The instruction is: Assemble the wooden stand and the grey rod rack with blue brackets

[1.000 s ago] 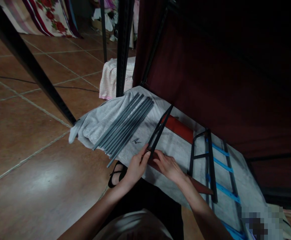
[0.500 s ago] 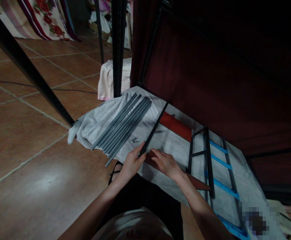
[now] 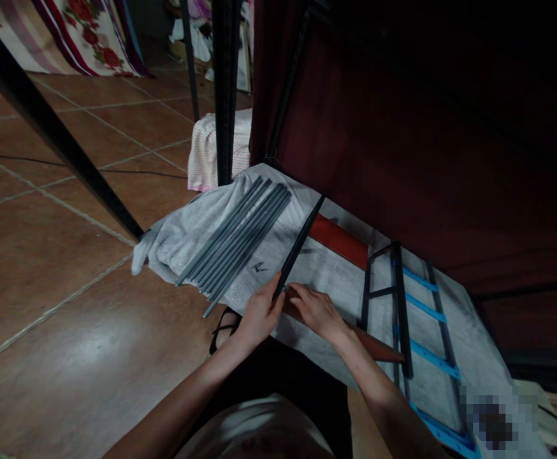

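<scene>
My left hand pinches the black frame

The black frame (image 3: 300, 244) slants through the centre of the view, its near end between my left hand's (image 3: 260, 312) thumb and fingers. My right hand (image 3: 317, 310) curls just beside that end, above a reddish board (image 3: 378, 345); I can't tell what it grips. Grey rods (image 3: 240, 239) lie left of centre, blue bars (image 3: 434, 358) lower right.

A grey cloth (image 3: 329, 264) covers the bench, bunched into loose folds at its left end. Directly on it lie a row of slim grey rods (image 3: 240, 245) — roughly parallel, set slantwise — and a few small dark pieces (image 3: 258, 267) just beside them. Farther right are an orange-red panel (image 3: 340, 241), a black frame (image 3: 403, 312) and several blue slats (image 3: 435, 359) between dark rails (image 3: 445, 338).
</scene>
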Available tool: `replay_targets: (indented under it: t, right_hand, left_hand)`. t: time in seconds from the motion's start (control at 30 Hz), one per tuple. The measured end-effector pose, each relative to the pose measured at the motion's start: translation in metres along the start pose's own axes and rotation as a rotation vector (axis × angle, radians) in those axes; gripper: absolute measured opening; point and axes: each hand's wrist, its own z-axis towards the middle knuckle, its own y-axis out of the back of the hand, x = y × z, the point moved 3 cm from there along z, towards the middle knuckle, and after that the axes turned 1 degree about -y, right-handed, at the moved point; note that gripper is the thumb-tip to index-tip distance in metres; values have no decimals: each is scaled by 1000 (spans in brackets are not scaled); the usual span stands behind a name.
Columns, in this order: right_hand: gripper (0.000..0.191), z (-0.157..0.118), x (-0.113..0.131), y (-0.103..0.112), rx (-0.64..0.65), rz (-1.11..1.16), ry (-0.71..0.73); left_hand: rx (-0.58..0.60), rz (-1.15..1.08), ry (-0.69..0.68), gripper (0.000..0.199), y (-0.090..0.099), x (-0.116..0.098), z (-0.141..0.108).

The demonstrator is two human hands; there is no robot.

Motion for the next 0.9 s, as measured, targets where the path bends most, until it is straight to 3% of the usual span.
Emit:
replay_targets:
  t: [0.2,0.37,0.5,0.67,0.9]
  right_hand:
    - [38,-2,4,2,0,-16,-36]
    - [36,-5,6,3,-9,-12,-38]
    - [40,-4,4,3,-26,18,-67]
    - [60,-3,2,4,-24,39,-37]
    - [59,0,4,6,-6,-5,33]
  left_hand:
    - [42,-112,70,61,-6,0,-7]
    - [12,-290,147,52,-2,6,-4]
    - [-100,-411,219,42,3,3,1]
    - [-265,-550,300,32,-4,4,8]
    - [-261,-670,330,27,-3,8,14]
